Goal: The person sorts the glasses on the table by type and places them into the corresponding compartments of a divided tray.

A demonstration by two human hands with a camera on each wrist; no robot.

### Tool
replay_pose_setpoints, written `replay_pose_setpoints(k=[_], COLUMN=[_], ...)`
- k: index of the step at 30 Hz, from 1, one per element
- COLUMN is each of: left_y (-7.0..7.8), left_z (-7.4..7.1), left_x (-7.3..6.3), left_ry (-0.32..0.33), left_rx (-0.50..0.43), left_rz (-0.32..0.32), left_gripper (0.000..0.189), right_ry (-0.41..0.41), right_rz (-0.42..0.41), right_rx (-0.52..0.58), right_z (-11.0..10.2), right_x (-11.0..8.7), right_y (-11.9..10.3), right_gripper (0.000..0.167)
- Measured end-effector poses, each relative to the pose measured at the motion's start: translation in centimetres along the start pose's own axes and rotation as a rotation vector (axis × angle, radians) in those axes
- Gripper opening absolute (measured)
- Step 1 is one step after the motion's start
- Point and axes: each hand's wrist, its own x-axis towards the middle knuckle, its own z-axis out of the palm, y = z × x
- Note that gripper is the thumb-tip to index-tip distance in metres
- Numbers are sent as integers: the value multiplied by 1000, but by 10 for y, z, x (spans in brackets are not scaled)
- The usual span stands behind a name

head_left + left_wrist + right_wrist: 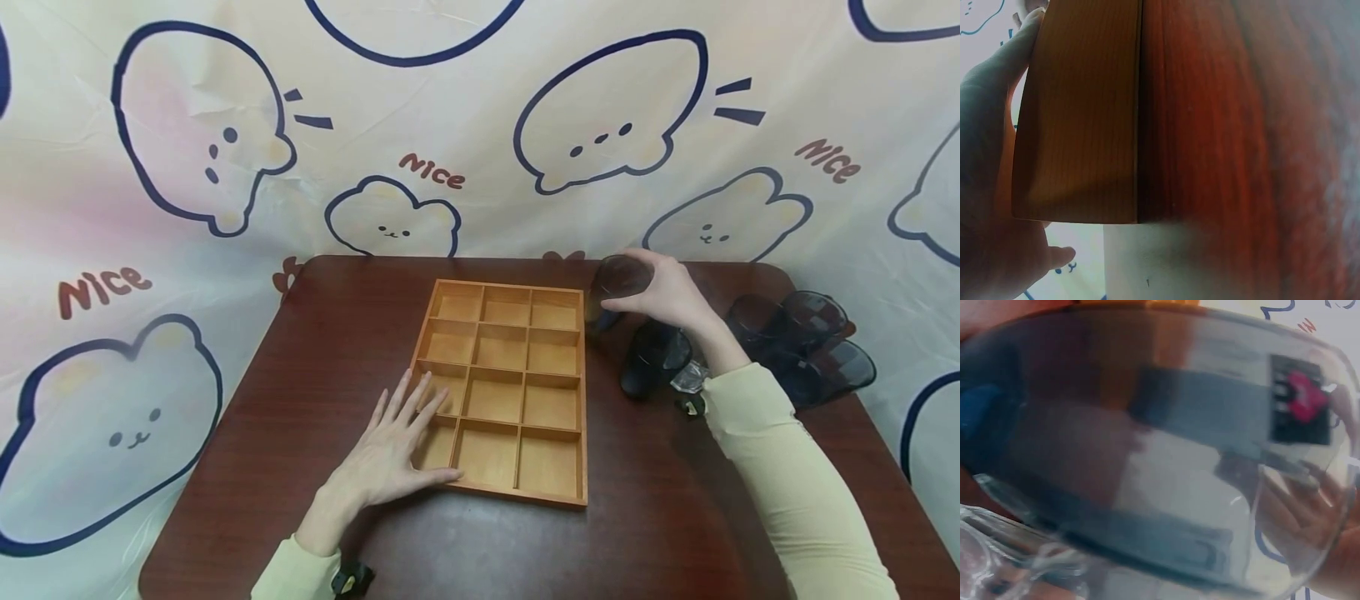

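Note:
A dark see-through cup (617, 279) stands at the box's far right corner. My right hand (667, 292) grips it near the rim, thumb on the near side and fingers on the far side. The right wrist view shows its tinted wall (1185, 487) close up, with a black and pink sticker (1304, 400). My left hand (386, 458) lies spread over the near left corner of a wooden box (487, 454) divided into several compartments. Its fingers reach over the left edge and its thumb lies along the near edge. The left wrist view shows the box's side wall (1079, 125).
Just right of the box lies another dark cup (654, 358), with a crumpled clear plastic piece (688, 377) beside it. Several tinted cups (813, 317) cluster at the table's right edge. A patterned cloth (480, 125) hangs behind the dark red table (345, 317).

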Motion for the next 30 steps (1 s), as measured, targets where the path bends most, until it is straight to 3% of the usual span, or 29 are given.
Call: replay_pose_setpoints(k=[8,30], left_y=[2,2], left_z=[-1,0], left_x=[1,1], left_ry=[-22,-4], left_rx=[-14,-22], left_rz=[-13,-7], left_gripper=[115,114], right_ry=[-3,-12], right_rz=[-24,-70], right_rx=[69,103], right_z=[-3,26], right_x=[5,19], right_y=[-11,-23], right_gripper=[86,84])
